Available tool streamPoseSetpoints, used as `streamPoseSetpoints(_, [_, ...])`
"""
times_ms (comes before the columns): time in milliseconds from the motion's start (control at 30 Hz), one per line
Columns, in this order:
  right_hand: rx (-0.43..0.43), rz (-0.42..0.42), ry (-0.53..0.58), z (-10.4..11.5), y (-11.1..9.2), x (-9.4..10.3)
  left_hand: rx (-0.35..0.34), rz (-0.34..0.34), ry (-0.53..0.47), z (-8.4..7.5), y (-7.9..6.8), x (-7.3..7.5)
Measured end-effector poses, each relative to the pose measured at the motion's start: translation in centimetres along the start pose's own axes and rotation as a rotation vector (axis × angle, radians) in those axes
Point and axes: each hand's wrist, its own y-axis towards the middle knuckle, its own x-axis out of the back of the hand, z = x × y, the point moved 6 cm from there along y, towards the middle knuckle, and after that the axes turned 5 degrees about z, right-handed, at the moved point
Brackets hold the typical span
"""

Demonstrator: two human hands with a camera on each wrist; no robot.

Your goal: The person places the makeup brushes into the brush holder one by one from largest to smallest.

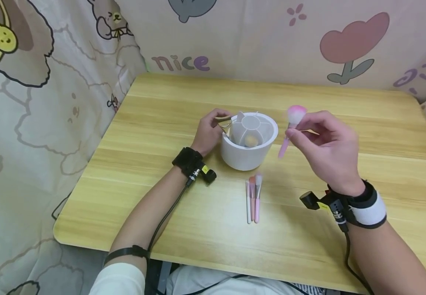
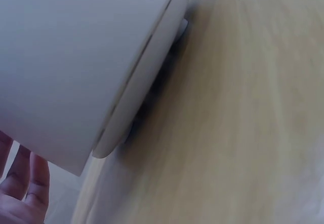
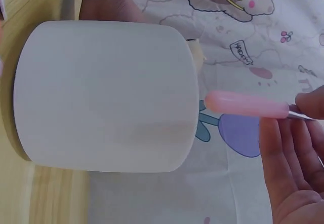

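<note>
My left hand (image 1: 209, 129) is at the left rim of a white round brush holder (image 1: 244, 157), its fingertips at the holder's wall in the left wrist view; a thin gold-brown item (image 1: 225, 123) shows beside these fingers. Inside the holder are clear dividers (image 1: 251, 123) and a round beige brush head (image 1: 251, 141). To the right of the holder, my right hand (image 1: 331, 143) pinches a makeup brush (image 1: 283, 148) between thumb and fingers. Its pink-and-white bristles (image 1: 296, 112) point up; the pink handle (image 3: 248, 105) points down beside the holder.
Three slim makeup brushes (image 1: 252, 200) lie side by side on the wooden table (image 1: 161, 213), in front of the holder. Printed fabric (image 1: 253, 45) hangs behind the table and along its left side. Each wrist wears a strapped camera with a cable.
</note>
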Motion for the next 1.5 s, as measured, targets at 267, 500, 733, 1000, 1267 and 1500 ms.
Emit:
streamPoseSetpoints(267, [0.060,-0.122,0.084,0.2,0.3,0.7,-0.016,0.001,-0.017,-0.3,0.0,0.1])
streamPoseSetpoints(500, [0.109,-0.155,0.112,0.5,0.4,0.5,-0.007,-0.003,0.019,-0.4,-0.1,0.1])
streamPoseSetpoints(733, [0.122,-0.178,0.121,0.6,0.3,0.4,-0.023,0.003,0.033,-0.4,-0.1,0.1])
streamPoseSetpoints(1000, [0.125,-0.173,0.110,0.0,0.1,0.6,-0.038,0.024,0.058,-0.7,-0.3,-0.1])
streamPoseSetpoints(1267, [0.135,-0.179,0.114,-0.2,0.0,0.6,-0.045,0.038,0.032,1.1,0.3,-0.2])
streamPoseSetpoints(1500, [0.153,-0.170,0.117,-0.3,0.0,0.3,-0.037,0.026,0.034,2.8,0.9,-0.1])
